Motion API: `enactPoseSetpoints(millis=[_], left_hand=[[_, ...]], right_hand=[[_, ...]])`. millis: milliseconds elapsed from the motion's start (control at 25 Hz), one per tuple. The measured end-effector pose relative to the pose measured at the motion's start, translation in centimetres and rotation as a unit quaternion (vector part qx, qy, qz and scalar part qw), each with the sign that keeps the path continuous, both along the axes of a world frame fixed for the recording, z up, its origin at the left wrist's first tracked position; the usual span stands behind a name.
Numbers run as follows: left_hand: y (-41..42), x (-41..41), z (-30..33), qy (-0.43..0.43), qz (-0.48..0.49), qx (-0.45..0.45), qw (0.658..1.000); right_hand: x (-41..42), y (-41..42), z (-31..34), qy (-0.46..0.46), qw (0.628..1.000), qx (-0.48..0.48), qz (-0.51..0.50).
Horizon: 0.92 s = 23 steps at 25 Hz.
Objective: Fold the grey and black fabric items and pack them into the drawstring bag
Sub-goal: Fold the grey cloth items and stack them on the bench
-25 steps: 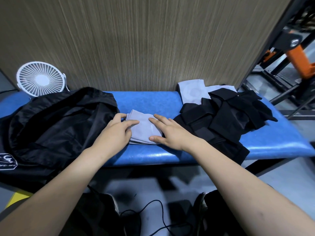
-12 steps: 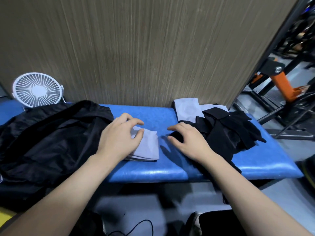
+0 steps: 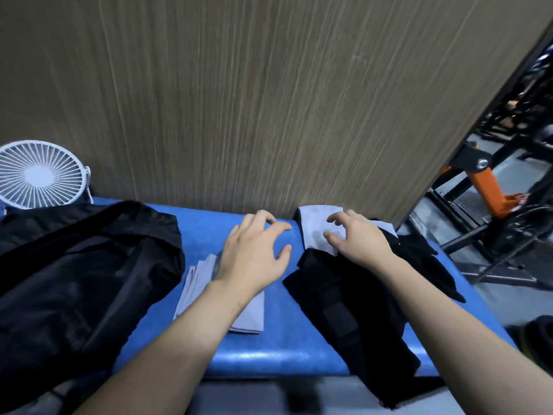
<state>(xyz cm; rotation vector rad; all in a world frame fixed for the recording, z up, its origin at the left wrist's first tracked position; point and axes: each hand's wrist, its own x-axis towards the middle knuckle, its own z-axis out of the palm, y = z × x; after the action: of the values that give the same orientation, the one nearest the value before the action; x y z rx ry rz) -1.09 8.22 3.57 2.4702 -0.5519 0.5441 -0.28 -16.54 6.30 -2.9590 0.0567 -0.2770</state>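
Grey unfolded cloth at one o'clock lies under black fabric pile; loose-fingered right hand and left hand risk dragging both.

Folded grey cloth mid-bench, black fabric pile right, black drawstring bag left

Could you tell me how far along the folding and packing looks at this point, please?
Done: one folded grey piece lies on the blue bench, not yet in the black drawstring bag. In hand: the right hand reaches onto an unfolded grey piece at the back; the left hand hovers open. Left: that grey piece, the black pile, then packing everything.
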Motion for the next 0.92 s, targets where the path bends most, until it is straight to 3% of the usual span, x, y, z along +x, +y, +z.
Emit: enactPoseSetpoints(millis=[360,600,840,920], left_hand=[[-2.5,2.5,-0.8,0.016,0.019,-0.020,0.999],[-2.7,2.8,-0.6,0.041,0.025,-0.022,0.999],[-3.1,2.7,-1.0,0.043,0.011,-0.038,0.998],[-3.9,2.7,-1.2,0.064,0.010,-0.060,0.996]], right_hand=[[6.2,-2.9,-2.3,0.007,0.995,-0.063,-0.073],[7.3,-3.3,-3.0,-0.013,0.995,-0.041,-0.094],[7.2,-2.7,-2.3,-0.031,0.990,0.122,-0.065],[6.7,-2.4,-2.0,-0.035,0.990,0.134,-0.037]])
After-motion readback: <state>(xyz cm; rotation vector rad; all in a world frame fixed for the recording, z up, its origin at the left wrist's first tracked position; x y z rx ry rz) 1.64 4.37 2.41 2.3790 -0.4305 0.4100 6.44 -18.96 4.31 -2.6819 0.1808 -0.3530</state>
